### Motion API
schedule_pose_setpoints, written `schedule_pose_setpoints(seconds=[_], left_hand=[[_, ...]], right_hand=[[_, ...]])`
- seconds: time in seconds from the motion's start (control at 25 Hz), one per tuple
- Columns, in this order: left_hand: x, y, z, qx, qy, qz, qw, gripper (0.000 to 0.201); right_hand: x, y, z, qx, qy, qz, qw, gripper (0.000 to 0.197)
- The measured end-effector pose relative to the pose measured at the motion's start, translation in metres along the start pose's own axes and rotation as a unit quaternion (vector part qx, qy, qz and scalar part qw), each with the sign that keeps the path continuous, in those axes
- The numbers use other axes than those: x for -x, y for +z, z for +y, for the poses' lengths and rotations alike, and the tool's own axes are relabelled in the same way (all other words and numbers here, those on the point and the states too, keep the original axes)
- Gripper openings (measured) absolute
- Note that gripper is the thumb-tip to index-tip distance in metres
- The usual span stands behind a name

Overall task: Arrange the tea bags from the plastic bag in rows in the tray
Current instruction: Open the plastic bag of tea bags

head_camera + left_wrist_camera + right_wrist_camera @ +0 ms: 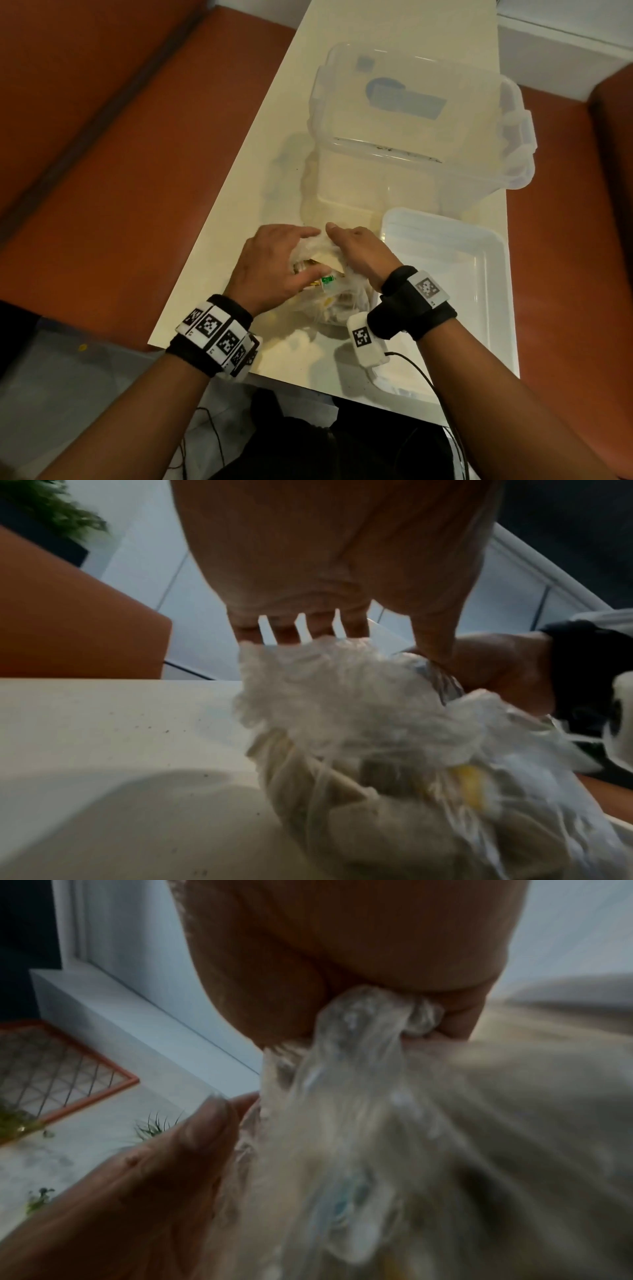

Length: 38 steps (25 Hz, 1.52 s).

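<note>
A crumpled clear plastic bag (339, 301) full of tea bags (327, 279) lies on the white table near its front edge. My left hand (298, 253) cups the bag's top from the left, fingers over the far side and thumb on the near side. My right hand (342, 240) grips the bag's bunched neck from the right. In the left wrist view the left hand (366, 642) reaches down onto the bag (342, 710). The right wrist view shows the right hand (394, 1015) clenching twisted plastic of the bag (377, 1123). The white tray (442, 219) sits just right of the bag.
A large clear storage box (411, 137) with clip handles stands behind the bag and tray. The narrow white table (239, 222) has orange benches (137, 171) on both sides. A black cable (421, 373) runs off my right wrist across the table's front edge.
</note>
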State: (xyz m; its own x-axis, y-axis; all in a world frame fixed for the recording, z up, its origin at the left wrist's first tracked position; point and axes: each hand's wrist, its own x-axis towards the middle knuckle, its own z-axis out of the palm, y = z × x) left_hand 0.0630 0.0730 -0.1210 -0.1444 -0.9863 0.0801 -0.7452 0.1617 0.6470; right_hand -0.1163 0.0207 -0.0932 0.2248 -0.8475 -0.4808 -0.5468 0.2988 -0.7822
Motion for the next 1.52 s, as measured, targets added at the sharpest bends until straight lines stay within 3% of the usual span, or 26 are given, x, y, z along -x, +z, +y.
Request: schedule_pose_setpoints(seconds=[0.04,0.12,0.2,0.28,0.32,0.44,0.52,0.6,0.68,0.76,0.8,0.88,0.92,0.96,1.04,1.12,1.16,1.24,1.32,1.4,1.44,1.52], left_hand=[[-0.003,0.002,0.003,-0.016,-0.004,-0.02,1.0,0.047],[-0.008,0.005,0.007,-0.004,-0.053,0.015,0.998,0.03],[-0.011,0.007,0.005,0.042,-0.123,0.057,0.99,0.026],[-0.009,0.011,0.0,0.155,-0.215,0.062,0.962,0.032],[-0.008,0.013,-0.001,0.255,-0.273,0.067,0.925,0.032],[-0.003,0.018,0.008,0.523,-0.395,0.076,0.752,0.019],[0.002,0.018,0.018,0.57,-0.422,0.082,0.7,0.017],[0.011,0.017,0.018,0.582,-0.447,0.092,0.673,0.023],[0.023,0.018,0.011,0.583,-0.468,0.073,0.661,0.028],[0.031,0.02,0.003,0.565,-0.486,0.051,0.665,0.019],[0.033,0.021,0.0,0.522,-0.485,0.043,0.7,0.019],[0.034,0.02,-0.003,0.331,-0.441,0.016,0.834,0.016],[0.035,0.018,-0.004,0.201,-0.388,0.018,0.9,0.014],[0.036,0.015,-0.001,0.092,-0.306,0.042,0.947,0.018],[0.035,0.01,0.009,0.03,-0.091,0.111,0.989,0.036],[0.024,0.015,0.018,-0.036,0.096,0.086,0.991,0.039],[0.019,0.021,0.021,-0.079,0.141,0.068,0.985,0.04],[0.008,0.031,0.025,-0.093,0.14,0.07,0.983,0.035],[0.0,0.033,0.029,0.002,0.073,0.107,0.992,0.02],[-0.007,0.032,0.027,0.119,-0.067,0.108,0.985,0.013],[-0.012,0.03,0.024,0.208,-0.155,0.085,0.962,0.013],[-0.022,0.022,0.022,0.407,-0.326,0.035,0.852,0.016]], right_hand=[[-0.001,-0.001,-0.003,0.026,-0.012,0.002,1.0,0.061],[-0.002,-0.004,-0.004,0.11,-0.031,0.045,0.992,0.057],[0.006,-0.011,0.001,0.198,-0.037,0.144,0.969,0.051],[0.03,-0.014,0.001,0.227,-0.029,0.229,0.946,0.059],[0.041,-0.013,0.0,0.241,-0.007,0.218,0.946,0.063],[0.051,0.003,0.014,0.316,0.067,0.094,0.942,0.063],[0.044,0.005,0.024,0.238,0.052,0.104,0.964,0.038],[0.038,-0.004,0.026,0.002,0.048,0.118,0.992,0.022],[0.036,-0.013,0.017,-0.266,0.11,0.064,0.956,0.019],[0.032,-0.022,0.012,-0.395,0.175,0.016,0.901,0.022],[0.028,-0.024,0.01,-0.418,0.196,-0.003,0.887,0.025],[0.019,-0.022,0.006,-0.44,0.223,-0.013,0.87,0.029],[0.014,-0.02,0.004,-0.432,0.225,-0.004,0.873,0.029],[0.011,-0.017,0.002,-0.414,0.22,0.006,0.883,0.029],[0.006,-0.013,-0.001,-0.357,0.21,0.012,0.91,0.028],[0.001,-0.012,-0.003,-0.335,0.213,-0.013,0.918,0.025],[0.0,-0.011,-0.004,-0.333,0.215,-0.029,0.918,0.026],[-0.003,-0.013,-0.005,-0.303,0.208,-0.036,0.929,0.027],[-0.002,-0.016,-0.006,-0.288,0.187,-0.024,0.939,0.027],[0.0,-0.02,-0.005,-0.248,0.174,-0.013,0.953,0.025],[0.0,-0.022,-0.003,-0.204,0.16,-0.006,0.966,0.022],[-0.003,-0.025,0.003,-0.117,0.106,0.015,0.987,0.015]])
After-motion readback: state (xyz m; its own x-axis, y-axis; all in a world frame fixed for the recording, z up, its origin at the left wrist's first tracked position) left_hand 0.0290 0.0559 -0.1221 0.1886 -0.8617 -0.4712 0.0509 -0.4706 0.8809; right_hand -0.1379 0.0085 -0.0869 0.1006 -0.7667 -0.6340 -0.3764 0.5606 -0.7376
